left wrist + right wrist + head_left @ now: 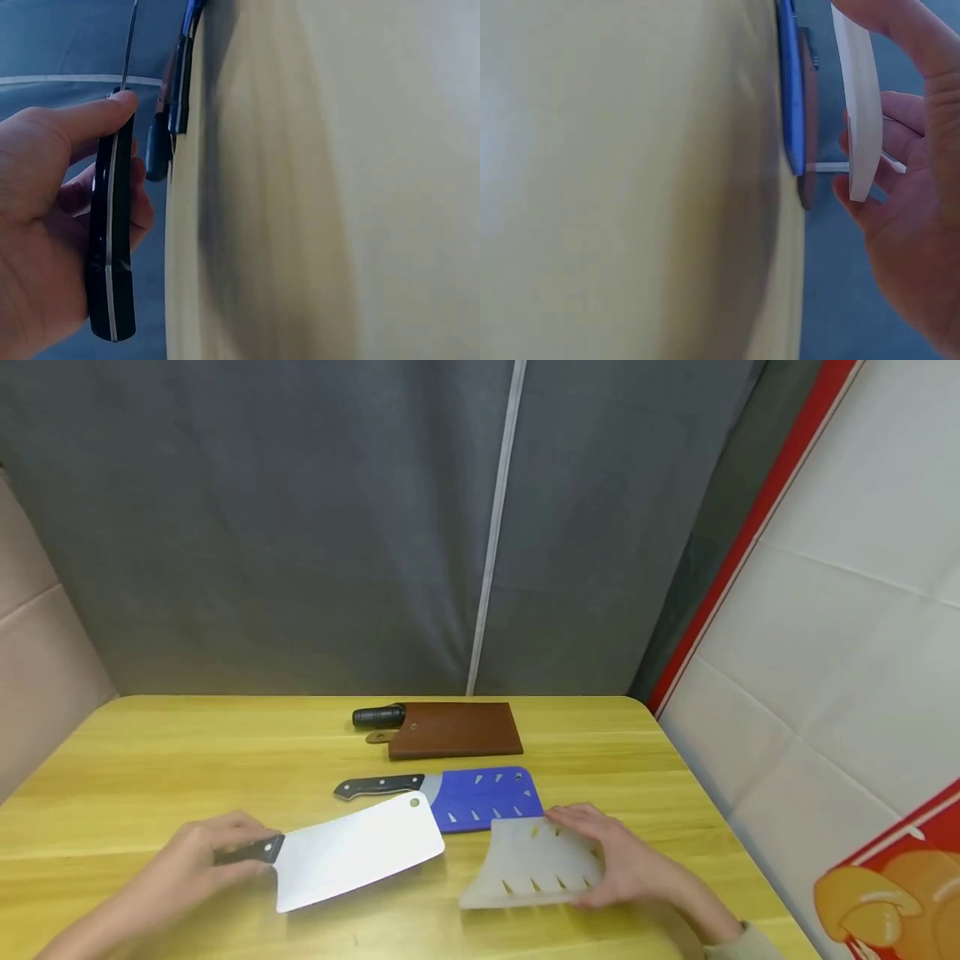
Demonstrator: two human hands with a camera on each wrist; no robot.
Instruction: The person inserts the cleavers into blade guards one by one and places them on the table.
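My left hand (217, 852) grips the black handle of a cleaver (356, 852), its broad bare blade pointing right above the table. In the left wrist view the thumb presses on the handle (112, 217) near the blade, with fingers curled on the far side. A translucent white blade guard (525, 864) with small triangular slots is held at its right end by my right hand (618, 856), thumb on one edge and fingers on the other. In the right wrist view the guard (861, 112) is seen edge-on, raised off the table. A gap separates blade tip and guard.
Behind the hands lies a second cleaver with a black handle (378, 786) in a blue slotted guard (487, 797). Farther back is a brown sheath (457, 729) with a black-handled knife (377, 717) in it. A grey curtain (300, 527) hangs behind the wooden table (187, 752).
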